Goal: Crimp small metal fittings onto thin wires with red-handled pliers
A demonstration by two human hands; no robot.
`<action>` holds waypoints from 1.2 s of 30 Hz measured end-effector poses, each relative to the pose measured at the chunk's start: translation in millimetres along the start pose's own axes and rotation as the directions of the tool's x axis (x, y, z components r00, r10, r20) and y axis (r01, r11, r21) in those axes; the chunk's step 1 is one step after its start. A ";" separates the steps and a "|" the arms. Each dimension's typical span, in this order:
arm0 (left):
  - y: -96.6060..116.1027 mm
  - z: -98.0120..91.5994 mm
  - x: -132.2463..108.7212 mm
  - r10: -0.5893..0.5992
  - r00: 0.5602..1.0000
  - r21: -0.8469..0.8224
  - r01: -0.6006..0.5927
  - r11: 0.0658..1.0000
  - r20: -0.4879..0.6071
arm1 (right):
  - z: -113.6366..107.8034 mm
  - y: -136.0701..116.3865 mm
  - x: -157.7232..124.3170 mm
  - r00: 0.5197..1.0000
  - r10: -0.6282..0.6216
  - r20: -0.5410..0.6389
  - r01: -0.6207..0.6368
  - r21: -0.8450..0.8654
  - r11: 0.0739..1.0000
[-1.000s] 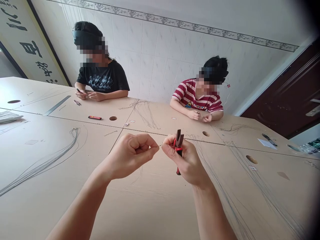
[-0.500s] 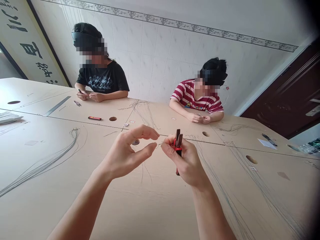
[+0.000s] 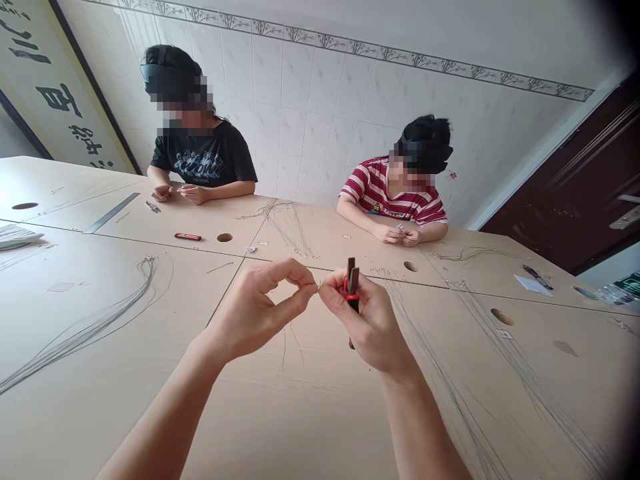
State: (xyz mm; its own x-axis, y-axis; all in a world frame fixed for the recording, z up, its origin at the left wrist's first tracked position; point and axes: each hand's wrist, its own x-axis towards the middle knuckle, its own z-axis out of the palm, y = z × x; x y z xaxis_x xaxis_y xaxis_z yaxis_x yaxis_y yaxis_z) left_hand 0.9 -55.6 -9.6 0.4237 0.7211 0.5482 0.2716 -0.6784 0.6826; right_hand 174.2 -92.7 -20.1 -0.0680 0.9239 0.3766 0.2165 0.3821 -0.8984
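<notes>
My right hand is wrapped round small pliers with red and black handles, their jaws pointing up and slightly parted. Its thumb and forefinger are also pinched together, touching the fingertips of my left hand. Between the two pinches a tiny bit of thin cord shows; most of it is hidden by the fingers. My left thumb and forefinger are closed on it. Below my left hand, two fine dark cord ends show above the table.
A bundle of thin cords lies at the left, and more cords stretch across the right. Across the table sit a person in black and a person in stripes. A metal ruler, a red-and-black knife-like tool and a pen lie farther off.
My left thumb and forefinger, apart before, have closed and come right to meet my right fingertips. My right hand has shifted slightly left with the pliers still in it.
</notes>
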 end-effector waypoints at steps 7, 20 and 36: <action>0.7 -5.8 1.3 -0.143 0.978 -0.095 0.158 0.983 0.152 | 2.6 -0.2 -0.2 0.992 -0.128 -0.019 0.120 -0.243 0.963; -4.0 -8.6 8.8 -0.327 0.837 -0.516 0.532 0.671 0.438 | -2.5 4.2 -1.3 0.865 -0.469 0.179 0.478 -0.579 0.660; 2.9 -13.6 5.2 -0.297 0.902 -0.441 0.416 0.795 0.314 | -5.0 5.8 0.7 0.975 -0.220 0.020 0.217 -0.287 0.933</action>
State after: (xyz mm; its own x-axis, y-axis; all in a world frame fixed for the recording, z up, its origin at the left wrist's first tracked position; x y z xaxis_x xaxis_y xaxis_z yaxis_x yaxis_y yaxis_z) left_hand -7.8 -51.8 1.8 0.5730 0.8076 0.1396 0.0106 -0.1777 0.9840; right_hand 180.3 -89.9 -24.0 -0.1338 0.8172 0.5606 0.4666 0.5510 -0.6918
